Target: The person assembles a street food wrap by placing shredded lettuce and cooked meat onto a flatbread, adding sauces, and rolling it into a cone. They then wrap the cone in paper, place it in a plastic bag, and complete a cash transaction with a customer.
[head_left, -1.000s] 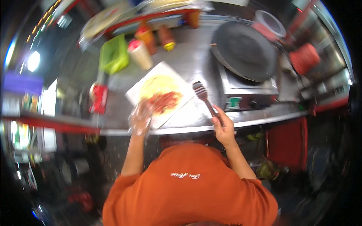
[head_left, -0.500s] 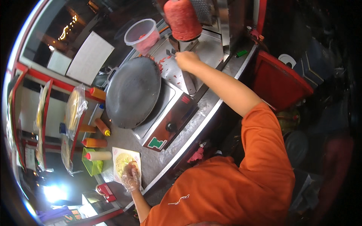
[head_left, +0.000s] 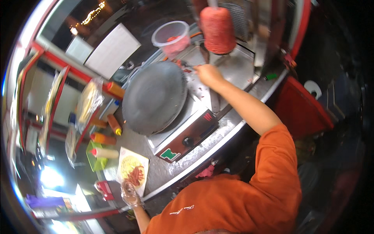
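My left hand (head_left: 131,195), in a clear plastic glove, is at the near edge of a white paper sheet (head_left: 143,178). Its fingers look loosely bent and apart, with nothing seen in them. On the paper lies a round flatbread (head_left: 128,165) topped with shredded reddish meat (head_left: 135,176). My bare right hand (head_left: 209,75) is closed around a metal utensil (head_left: 189,67), its exact kind blurred. The utensil's tip is among meat scraps on the metal tray (head_left: 237,72), below a red meat cone (head_left: 218,31) on a vertical spit.
A large dark pan (head_left: 155,97) covers much of the griddle (head_left: 187,142). Behind it stands a clear tub (head_left: 171,39) holding meat. Sauce bottles (head_left: 103,139) and a green basket (head_left: 96,162) line the left side, below racks of bagged flatbread (head_left: 90,99).
My left hand has drawn back toward me from the flatbread, uncovering the shredded meat on it. My right hand with the utensil is lower, closer to the pan's edge. The whole view has shifted.
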`<state>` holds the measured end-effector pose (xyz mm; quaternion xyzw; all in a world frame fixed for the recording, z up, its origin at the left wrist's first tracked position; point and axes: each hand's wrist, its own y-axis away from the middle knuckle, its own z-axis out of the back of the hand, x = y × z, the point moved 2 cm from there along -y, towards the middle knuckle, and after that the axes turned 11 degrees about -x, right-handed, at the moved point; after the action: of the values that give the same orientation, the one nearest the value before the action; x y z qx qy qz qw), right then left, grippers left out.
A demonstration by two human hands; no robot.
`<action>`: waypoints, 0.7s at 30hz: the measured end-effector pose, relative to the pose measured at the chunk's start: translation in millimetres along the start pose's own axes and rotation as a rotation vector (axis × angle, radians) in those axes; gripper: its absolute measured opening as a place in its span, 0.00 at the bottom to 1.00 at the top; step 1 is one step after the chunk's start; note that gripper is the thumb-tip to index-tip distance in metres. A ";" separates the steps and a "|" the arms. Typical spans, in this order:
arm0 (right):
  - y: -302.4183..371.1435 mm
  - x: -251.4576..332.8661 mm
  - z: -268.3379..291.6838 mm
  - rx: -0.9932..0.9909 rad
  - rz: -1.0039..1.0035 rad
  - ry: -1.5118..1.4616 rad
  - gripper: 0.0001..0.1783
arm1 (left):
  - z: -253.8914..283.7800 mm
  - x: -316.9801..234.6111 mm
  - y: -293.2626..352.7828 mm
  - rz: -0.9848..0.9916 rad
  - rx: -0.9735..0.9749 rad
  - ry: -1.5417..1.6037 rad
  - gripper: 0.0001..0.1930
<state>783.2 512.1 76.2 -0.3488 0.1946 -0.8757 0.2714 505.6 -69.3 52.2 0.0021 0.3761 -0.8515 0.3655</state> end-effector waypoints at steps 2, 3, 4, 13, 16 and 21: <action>-3.8 -6.2 18.8 0.012 -0.072 0.028 0.15 | 6.5 14.1 7.7 0.064 0.060 0.024 0.16; -8.5 -2.8 29.5 0.036 -0.053 0.123 0.15 | 7.1 19.5 13.0 0.149 0.155 0.101 0.16; -8.3 5.3 41.5 -0.040 -0.035 0.116 0.15 | 8.6 24.1 18.2 0.241 0.266 0.120 0.16; 73.0 180.6 65.9 0.159 0.031 -0.305 0.19 | -9.4 -44.7 39.3 -0.327 0.752 0.821 0.15; 161.4 241.7 16.4 0.254 0.152 -0.433 0.13 | -3.0 -28.2 29.1 -0.371 0.743 0.902 0.14; 309.1 314.7 -65.5 0.604 -0.191 -0.494 0.15 | -8.3 58.2 10.8 -0.224 0.483 0.775 0.12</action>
<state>649.4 89.6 26.7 -0.4698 -0.1757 -0.8046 0.3178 467.5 -105.0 23.1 0.3641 0.2736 -0.8853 0.0932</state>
